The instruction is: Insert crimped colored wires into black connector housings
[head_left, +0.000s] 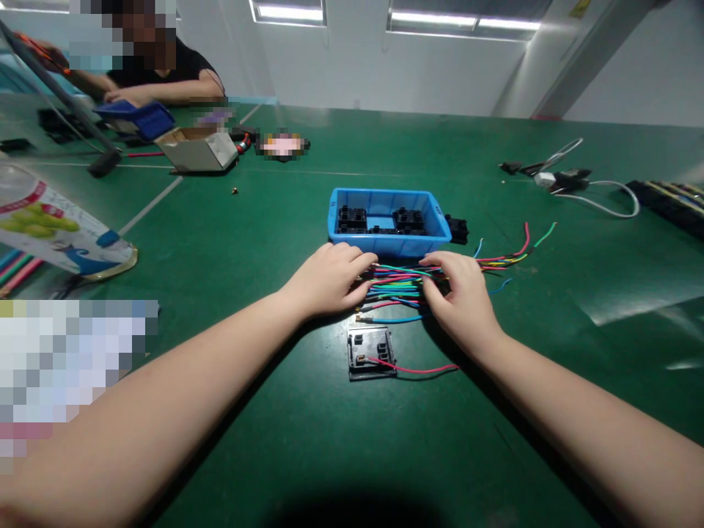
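A bundle of coloured wires (399, 284) in red, green, blue and yellow lies across the green table, with metal terminals at the left ends. My left hand (333, 279) is curled around those ends. Farther along, my right hand (462, 293) has its thumb and fingers around the bundle; its palm hides part of the wires. Just below sits a black plastic housing (372, 353) with slots, and a single red wire (423, 369) runs from one of them to the right. Behind my hands stands a blue bin (388, 240) holding several black plastic parts (410, 218).
Another black part (457, 229) rests against the bin's right side. A white cable (597, 183) lies at the back right. To the left are a printed drink container (60, 227) and a cardboard box (195, 150). A person (187, 77) sits across the table beside a dark blue bin (135, 119).
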`<state>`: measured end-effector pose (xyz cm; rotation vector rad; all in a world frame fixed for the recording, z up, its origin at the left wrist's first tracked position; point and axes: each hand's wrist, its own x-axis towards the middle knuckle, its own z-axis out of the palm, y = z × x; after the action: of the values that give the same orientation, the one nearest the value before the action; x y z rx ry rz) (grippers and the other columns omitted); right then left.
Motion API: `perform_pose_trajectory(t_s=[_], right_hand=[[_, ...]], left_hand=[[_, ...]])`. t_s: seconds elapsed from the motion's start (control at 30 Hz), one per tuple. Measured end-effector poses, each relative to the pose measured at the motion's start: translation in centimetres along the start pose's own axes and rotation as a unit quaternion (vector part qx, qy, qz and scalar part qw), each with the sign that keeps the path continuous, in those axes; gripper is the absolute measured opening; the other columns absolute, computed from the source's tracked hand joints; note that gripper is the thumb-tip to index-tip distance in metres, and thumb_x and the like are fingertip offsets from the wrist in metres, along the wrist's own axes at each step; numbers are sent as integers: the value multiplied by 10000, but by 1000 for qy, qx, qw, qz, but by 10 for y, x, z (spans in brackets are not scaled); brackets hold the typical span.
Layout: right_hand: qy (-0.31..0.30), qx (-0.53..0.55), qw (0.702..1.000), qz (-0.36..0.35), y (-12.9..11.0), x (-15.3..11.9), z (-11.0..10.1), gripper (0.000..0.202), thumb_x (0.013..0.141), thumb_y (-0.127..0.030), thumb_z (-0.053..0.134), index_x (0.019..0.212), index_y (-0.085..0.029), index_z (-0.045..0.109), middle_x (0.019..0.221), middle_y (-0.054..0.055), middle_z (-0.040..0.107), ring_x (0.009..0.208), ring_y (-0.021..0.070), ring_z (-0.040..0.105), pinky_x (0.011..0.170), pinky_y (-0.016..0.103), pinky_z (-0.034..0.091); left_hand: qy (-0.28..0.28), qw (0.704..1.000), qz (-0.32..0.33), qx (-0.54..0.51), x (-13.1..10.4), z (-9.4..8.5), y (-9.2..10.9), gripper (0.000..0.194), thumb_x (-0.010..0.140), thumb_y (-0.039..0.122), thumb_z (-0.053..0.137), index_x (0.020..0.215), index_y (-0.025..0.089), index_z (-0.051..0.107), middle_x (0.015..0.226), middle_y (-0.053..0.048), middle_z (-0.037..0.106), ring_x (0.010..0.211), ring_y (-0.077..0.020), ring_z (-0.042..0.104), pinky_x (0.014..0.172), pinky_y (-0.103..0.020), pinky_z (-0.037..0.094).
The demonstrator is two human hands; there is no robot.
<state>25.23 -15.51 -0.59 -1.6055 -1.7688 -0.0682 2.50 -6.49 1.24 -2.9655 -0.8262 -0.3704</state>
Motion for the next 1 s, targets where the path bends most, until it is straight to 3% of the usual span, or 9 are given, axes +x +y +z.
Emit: perform_pose_trajectory(t_s=[0.1, 0.3, 0.4, 0.63, 0.83, 1.0], right_hand=[[-27, -2, 999, -42, -3, 0, -1, 133, 843, -151, 562, 916, -223, 646, 1153, 78, 678, 1116, 283, 573, 956, 463, 395], [-97, 8, 993, -60, -5, 1, -2, 84, 826, -168, 564, 847, -216, 630, 881, 52, 689, 887, 243, 591, 816, 395, 406], [-115, -3, 991, -61, -6, 1, -2, 60, 824, -188, 573, 820, -216, 626, 830, 41, 681, 837, 228, 585, 772, 368, 381], [-142, -20, 988, -53, -11, 2, -5, 151, 791, -228, 618, 664, -208, 539, 655, 1, 595, 705, 187, 539, 717, 339, 328], [-157, -8, 986, -57, -10, 1, -4, 54, 812, -243, 628, 766, -225, 650, 764, 4, 681, 806, 207, 576, 772, 360, 345], [-146, 3, 988, -55, -10, 1, -4, 8, 768, -210, 629, 763, -216, 629, 754, 12, 657, 795, 209, 576, 758, 358, 361]], left_hand=[[26, 999, 28, 12, 0, -1, 0, 291, 937, 340, 471, 1102, 150, 617, 1096, -88, 667, 990, -231, 587, 843, -359, 442], [89, 990, 47, 97, -1, 3, -2, 226, 966, 240, 447, 992, 194, 667, 1006, -58, 708, 882, -213, 591, 741, -363, 398], [105, 988, 42, 106, -2, 5, -4, 232, 982, 277, 468, 973, 220, 692, 968, -42, 719, 856, -210, 591, 707, -363, 374], [53, 995, 46, 66, 0, 4, -5, 249, 971, 377, 509, 1008, 229, 706, 1005, -41, 719, 923, -225, 591, 750, -359, 390], [25, 999, 43, 22, 0, 5, -6, 272, 985, 365, 484, 1100, 270, 711, 1044, -45, 701, 940, -213, 574, 778, -348, 383], [-22, 999, 18, -15, 0, 4, -7, 265, 947, 363, 563, 1172, 319, 694, 1097, -47, 661, 992, -212, 549, 800, -331, 370]])
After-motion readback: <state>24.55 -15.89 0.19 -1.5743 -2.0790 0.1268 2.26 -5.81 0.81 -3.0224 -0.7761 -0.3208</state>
